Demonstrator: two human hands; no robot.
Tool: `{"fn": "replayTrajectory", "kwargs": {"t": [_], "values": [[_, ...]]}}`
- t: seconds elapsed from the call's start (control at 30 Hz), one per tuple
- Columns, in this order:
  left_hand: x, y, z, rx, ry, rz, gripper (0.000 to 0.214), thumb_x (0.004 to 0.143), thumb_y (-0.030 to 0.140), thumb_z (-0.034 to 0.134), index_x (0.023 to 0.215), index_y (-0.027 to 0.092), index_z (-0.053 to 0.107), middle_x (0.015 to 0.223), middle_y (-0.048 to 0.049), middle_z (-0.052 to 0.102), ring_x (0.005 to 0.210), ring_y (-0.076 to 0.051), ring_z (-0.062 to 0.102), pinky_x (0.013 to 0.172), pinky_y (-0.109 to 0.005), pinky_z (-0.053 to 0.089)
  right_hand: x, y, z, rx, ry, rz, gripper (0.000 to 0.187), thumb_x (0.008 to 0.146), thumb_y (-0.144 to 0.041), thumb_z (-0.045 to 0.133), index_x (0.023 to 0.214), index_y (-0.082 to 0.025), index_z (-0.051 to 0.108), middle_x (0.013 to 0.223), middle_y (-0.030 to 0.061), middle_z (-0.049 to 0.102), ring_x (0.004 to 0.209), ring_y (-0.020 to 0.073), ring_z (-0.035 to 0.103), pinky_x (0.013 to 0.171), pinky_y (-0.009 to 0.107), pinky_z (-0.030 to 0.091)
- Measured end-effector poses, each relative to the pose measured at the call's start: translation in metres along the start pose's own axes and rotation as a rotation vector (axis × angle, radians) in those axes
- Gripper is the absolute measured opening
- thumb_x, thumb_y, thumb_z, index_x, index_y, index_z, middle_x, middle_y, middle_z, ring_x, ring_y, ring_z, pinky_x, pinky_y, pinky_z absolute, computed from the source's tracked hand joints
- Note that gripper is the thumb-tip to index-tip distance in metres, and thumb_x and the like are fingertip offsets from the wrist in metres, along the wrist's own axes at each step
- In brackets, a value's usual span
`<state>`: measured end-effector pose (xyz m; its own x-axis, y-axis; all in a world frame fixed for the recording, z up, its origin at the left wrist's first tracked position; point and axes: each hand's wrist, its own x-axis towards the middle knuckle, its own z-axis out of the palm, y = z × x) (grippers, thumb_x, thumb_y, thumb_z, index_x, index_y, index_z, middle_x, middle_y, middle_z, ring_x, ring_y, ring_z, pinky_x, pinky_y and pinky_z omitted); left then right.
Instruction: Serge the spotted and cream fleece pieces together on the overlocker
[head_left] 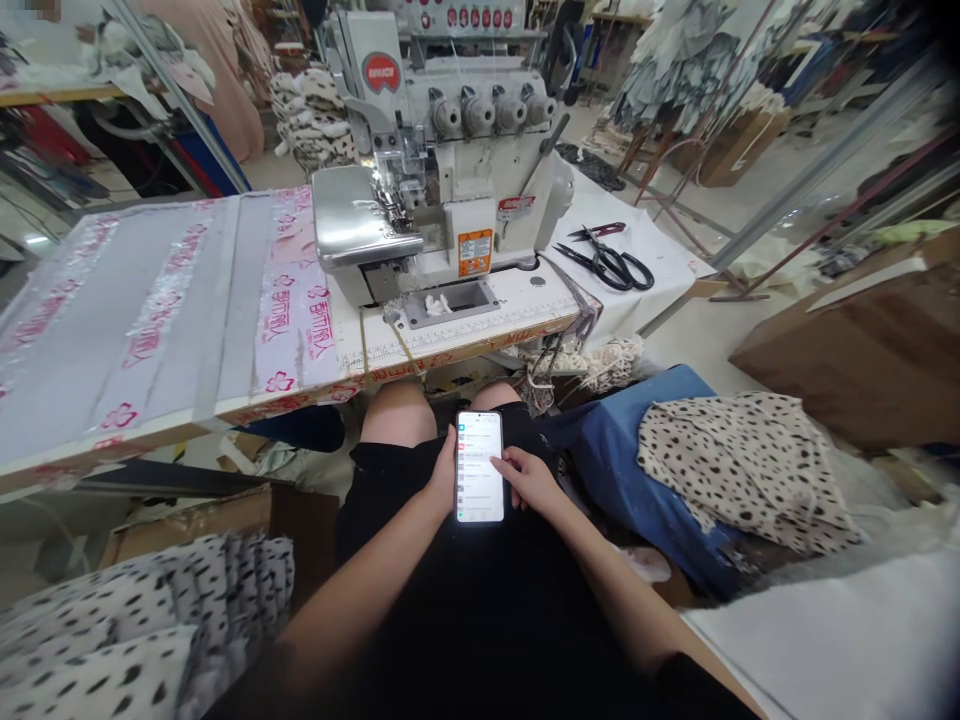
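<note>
Smartphone (480,467) is held upright at about six o'clock in the head view, above a lap covered by black clothing (480,590), with its lit screen showing a list of rows too small to read. The phone's side and back are taken in the left hand (442,475), whose grip is closed around it, with the thumb raised along the edge. The right hand (529,478) is placed just beside the phone and is not closed on it: its grip is loosely spread, and the index finger is extended to the lower part of the screen, though whether the screen is touched cannot be told. At twelve o'clock, an overlock sewing machine (442,160) is set into a work surface (172,320) covered with grey board and pink-printed tape, and a measuring tape (457,340) is fixed along the surface's front edge. Black-handled shears (607,262) and smaller red-handled snips (596,232) are laid on a white cloth (645,240) at about one o'clock. Spotted fabric (739,470) is draped over a blue cloth (615,450) at about four o'clock, and a cardboard box (847,360) is seen at three o'clock. A stack of white fabric with black spots (142,620) is piled at about eight o'clock.
</note>
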<state>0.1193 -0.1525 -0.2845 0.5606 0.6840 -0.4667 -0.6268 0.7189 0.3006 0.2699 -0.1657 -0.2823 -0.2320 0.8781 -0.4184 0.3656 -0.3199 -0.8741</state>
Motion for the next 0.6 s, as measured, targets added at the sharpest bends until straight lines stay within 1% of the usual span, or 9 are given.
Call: {"fn": "replayTrajectory", "kwargs": {"t": [0.1, 0.2, 0.43, 0.5, 0.6], "values": [[0.0003, 0.0001, -0.0024, -0.003, 0.035, 0.021, 0.066, 0.08, 0.064, 0.032, 0.097, 0.007, 0.06, 0.086, -0.0149, 0.064, 0.072, -0.026, 0.061, 0.071, -0.036, 0.044, 0.0008, 0.0015, 0.0003, 0.007, 0.008, 0.008, 0.036, 0.08, -0.055, 0.04, 0.078, -0.019, 0.045, 0.043, -0.0095, 0.041, 0.026, 0.0073, 0.043, 0.024, 0.015, 0.028], [0.0002, 0.0002, -0.0034, -0.002, 0.053, 0.019, 0.066, 0.081, 0.063, 0.032, 0.093, 0.006, 0.061, 0.08, -0.0148, 0.065, 0.065, -0.025, 0.061, 0.065, -0.036, 0.045, 0.0011, 0.002, 0.0005, 0.014, 0.006, 0.017, 0.038, 0.081, -0.055, 0.036, 0.078, -0.018, 0.046, 0.042, -0.0094, 0.039, 0.027, 0.0079, 0.044, 0.024, 0.015, 0.029], [0.0005, 0.0003, -0.0039, -0.013, 0.051, 0.012, 0.068, 0.081, 0.063, 0.03, 0.098, 0.004, 0.06, 0.084, -0.0168, 0.064, 0.071, -0.028, 0.062, 0.07, -0.04, 0.045, 0.001, 0.0012, -0.0003, -0.006, -0.009, 0.012, 0.039, 0.084, -0.052, 0.031, 0.082, -0.017, 0.047, 0.048, -0.0071, 0.044, 0.029, 0.0076, 0.046, 0.025, 0.015, 0.029], [0.0009, 0.0002, -0.0045, -0.026, 0.037, 0.014, 0.07, 0.08, 0.064, 0.031, 0.1, 0.003, 0.059, 0.088, -0.0184, 0.064, 0.075, -0.029, 0.061, 0.074, -0.042, 0.044, -0.0005, 0.0005, -0.0015, -0.034, -0.027, 0.0, 0.036, 0.083, -0.051, 0.035, 0.086, -0.017, 0.048, 0.052, -0.0062, 0.047, 0.031, 0.0072, 0.046, 0.026, 0.015, 0.031], [0.0013, 0.0002, -0.0053, -0.056, 0.015, 0.032, 0.076, 0.078, 0.068, 0.031, 0.103, 0.002, 0.058, 0.097, -0.0203, 0.062, 0.085, -0.031, 0.06, 0.08, -0.045, 0.043, -0.0054, -0.0022, -0.0044, -0.1, -0.077, -0.034, 0.034, 0.078, -0.047, 0.05, 0.096, -0.018, 0.048, 0.067, -0.0031, 0.056, 0.035, 0.0068, 0.049, 0.032, 0.017, 0.034]]}}
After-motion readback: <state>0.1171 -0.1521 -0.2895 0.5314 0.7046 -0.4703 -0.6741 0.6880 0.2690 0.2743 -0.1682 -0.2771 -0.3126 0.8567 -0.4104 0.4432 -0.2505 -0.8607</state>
